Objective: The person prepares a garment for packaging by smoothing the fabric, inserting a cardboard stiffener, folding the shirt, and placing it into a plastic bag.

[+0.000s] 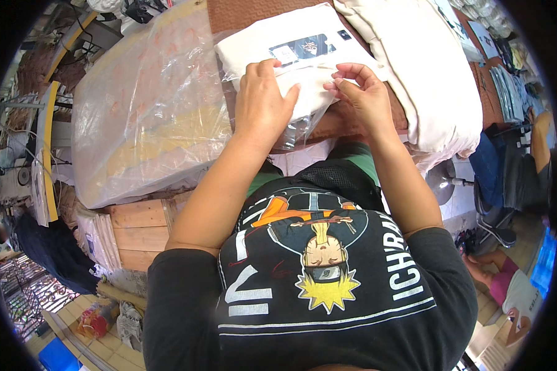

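A folded cream garment (247,42) lies in front of me, with a dark label card (312,47) on top. Clear plastic film (303,127) sticks out from its near edge, so it seems to be in a bag. My left hand (260,102) rests on the left near part of the garment, fingers stretched and thumb apart. Over the right near part, my right hand (366,99) is closed in a pinch of thumb and forefinger. Whatever is between those fingertips is too small to make out.
Left of the garment lies a wide pile of clear plastic bags (148,111). More cream cloth (436,93) is heaped on the right over the brown table cover (235,11). Folded blue clothes (507,93) lie farther right. Other people, one in a light top (526,297), are at the right rim.
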The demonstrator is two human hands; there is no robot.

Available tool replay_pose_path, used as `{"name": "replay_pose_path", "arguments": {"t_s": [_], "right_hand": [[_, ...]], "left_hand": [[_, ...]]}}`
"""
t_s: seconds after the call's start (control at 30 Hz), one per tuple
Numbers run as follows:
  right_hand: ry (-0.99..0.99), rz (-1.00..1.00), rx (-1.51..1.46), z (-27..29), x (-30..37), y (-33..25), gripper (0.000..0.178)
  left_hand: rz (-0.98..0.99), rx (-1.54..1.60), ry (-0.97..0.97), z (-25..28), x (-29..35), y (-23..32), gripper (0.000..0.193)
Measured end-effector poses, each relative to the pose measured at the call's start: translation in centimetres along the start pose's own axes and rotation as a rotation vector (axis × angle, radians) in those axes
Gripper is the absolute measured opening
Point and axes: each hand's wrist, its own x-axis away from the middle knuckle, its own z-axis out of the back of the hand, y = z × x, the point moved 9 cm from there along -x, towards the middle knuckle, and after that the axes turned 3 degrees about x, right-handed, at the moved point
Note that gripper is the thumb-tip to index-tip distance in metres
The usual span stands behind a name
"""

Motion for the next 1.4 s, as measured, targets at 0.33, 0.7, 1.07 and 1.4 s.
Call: {"name": "replay_pose_path", "arguments": {"t_s": [0.33,0.7,1.07,1.4], "right_hand": [[-0.014,-0.047,0.085,1.4,0.0,1.1,0.019],[-0.013,1.014,0.766,-3.8,3.6,-10.3,0.025],[-0.506,-0.318,-0.802,-14.4,-2.3,-1.6,0.036],[-0.791,0.15,0.072,-8.8,3.2,-9.1,0.031]], "left_hand": [[0.006,-0.049,0.018,0.0,-0.2,-1.4,0.034],[0.242,0.332,-0.103,0.2,-1.6,-2.2,0.019],[-0.056,0.348,0.096,6.2,-2.3,4.6,0.016],[0.099,0.43,0.18,7.8,-4.9,1.1,0.017]]}}
